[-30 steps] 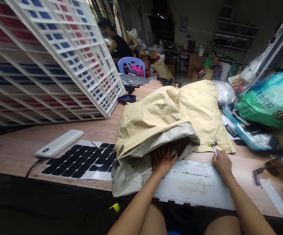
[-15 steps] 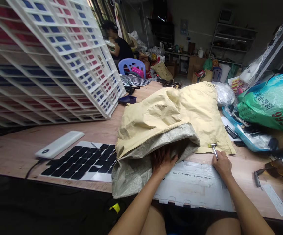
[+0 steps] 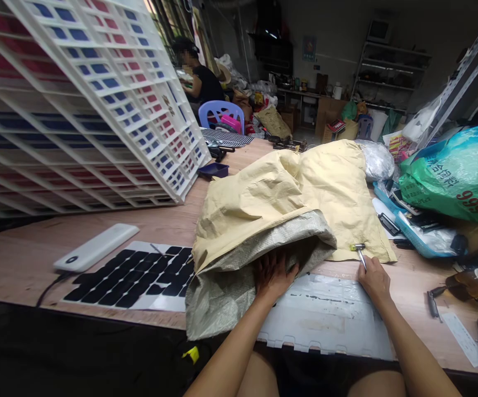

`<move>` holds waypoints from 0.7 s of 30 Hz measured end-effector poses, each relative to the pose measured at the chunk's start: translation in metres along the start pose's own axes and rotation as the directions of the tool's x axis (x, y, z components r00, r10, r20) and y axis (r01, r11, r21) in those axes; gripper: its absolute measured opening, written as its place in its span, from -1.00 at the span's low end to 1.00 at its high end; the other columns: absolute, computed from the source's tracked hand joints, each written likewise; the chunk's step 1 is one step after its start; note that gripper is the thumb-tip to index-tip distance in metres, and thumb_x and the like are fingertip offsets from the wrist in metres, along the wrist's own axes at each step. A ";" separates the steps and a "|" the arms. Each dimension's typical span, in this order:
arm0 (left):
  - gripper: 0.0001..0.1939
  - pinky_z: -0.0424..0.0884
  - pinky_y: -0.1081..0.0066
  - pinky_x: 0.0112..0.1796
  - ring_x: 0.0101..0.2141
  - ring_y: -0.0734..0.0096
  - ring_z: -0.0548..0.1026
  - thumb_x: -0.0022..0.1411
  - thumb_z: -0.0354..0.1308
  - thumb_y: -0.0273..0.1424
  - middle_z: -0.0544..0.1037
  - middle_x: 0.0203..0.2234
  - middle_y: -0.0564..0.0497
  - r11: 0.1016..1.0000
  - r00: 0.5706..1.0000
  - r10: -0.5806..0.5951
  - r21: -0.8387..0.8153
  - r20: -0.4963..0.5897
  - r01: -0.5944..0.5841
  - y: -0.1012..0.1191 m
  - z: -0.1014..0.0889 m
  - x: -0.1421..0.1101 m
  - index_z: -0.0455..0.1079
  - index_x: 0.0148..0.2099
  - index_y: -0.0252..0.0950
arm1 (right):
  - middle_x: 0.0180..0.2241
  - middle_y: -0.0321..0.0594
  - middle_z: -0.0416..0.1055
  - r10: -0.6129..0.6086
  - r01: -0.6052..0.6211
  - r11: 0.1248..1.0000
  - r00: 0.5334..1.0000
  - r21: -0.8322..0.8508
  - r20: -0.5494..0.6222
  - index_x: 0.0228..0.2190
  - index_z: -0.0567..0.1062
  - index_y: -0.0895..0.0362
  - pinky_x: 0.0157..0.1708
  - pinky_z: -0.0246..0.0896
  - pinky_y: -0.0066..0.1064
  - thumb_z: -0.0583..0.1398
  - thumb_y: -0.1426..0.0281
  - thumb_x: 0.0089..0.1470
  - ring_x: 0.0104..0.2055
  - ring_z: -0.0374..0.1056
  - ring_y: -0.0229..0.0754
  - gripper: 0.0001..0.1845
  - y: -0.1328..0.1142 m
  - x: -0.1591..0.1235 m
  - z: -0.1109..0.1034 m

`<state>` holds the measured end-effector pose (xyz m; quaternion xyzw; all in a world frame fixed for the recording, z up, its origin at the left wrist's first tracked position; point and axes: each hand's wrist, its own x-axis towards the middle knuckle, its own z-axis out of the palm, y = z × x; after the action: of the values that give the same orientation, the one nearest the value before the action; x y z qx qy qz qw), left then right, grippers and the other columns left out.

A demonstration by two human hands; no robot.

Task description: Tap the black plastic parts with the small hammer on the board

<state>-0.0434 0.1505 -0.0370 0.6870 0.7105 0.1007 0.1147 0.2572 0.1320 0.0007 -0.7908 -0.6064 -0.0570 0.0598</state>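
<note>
A large yellow paper sack (image 3: 247,187) with a grey woven lining lies on the table, its mouth facing me. My left hand (image 3: 274,275) reaches into that mouth, fingers spread; the tips are in shadow, and I cannot make out anything held. My right hand (image 3: 374,281) is closed around the handle of a small hammer (image 3: 358,249), whose metal head with a yellow-green face rests on or just above the sack's right part. Under both wrists a translucent plastic sheet (image 3: 325,320) covers the table edge.
Black squares on a white sheet (image 3: 131,275) and a white oblong device (image 3: 96,248) lie left. A big white plastic crate (image 3: 172,165) stands behind them. To the right are a blue basket (image 3: 420,237), a green bag (image 3: 449,182) and a lidded cup (image 3: 474,284). Another person (image 3: 201,82) sits beyond.
The view has shifted slightly. Both hands, the hammer and the sack keep nearly the same positions relative to each other.
</note>
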 end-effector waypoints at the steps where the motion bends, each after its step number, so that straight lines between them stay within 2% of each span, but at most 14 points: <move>1: -0.25 -0.07 -0.14 0.28 0.33 -0.23 0.08 0.33 -0.07 0.04 0.16 0.36 -0.27 1.000 1.000 -0.002 -0.002 0.002 0.002 0.000 0.000 0.000 0.18 0.39 -0.30 | -0.20 -0.21 0.37 0.003 -0.003 1.000 1.000 -0.001 0.001 -0.03 0.50 0.06 -0.40 -0.05 -0.43 0.07 0.35 0.27 -0.22 0.30 -0.22 -0.70 0.000 0.000 0.000; 21: -0.27 -0.05 -0.12 0.27 0.31 -0.26 0.11 0.34 -0.07 0.03 0.18 0.34 -0.27 1.000 1.000 -0.007 0.008 0.006 0.007 0.003 -0.005 -0.002 0.20 0.38 -0.30 | -0.21 -0.20 0.36 -0.017 0.016 1.000 1.000 -0.019 -0.008 -0.04 0.49 0.07 -0.38 -0.04 -0.41 0.05 0.36 0.29 -0.21 0.30 -0.22 -0.71 0.002 0.001 0.004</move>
<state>-0.0423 0.1484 -0.0315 0.6853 0.7128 0.0952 0.1146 0.2594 0.1331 -0.0035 -0.7860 -0.6122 -0.0665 0.0546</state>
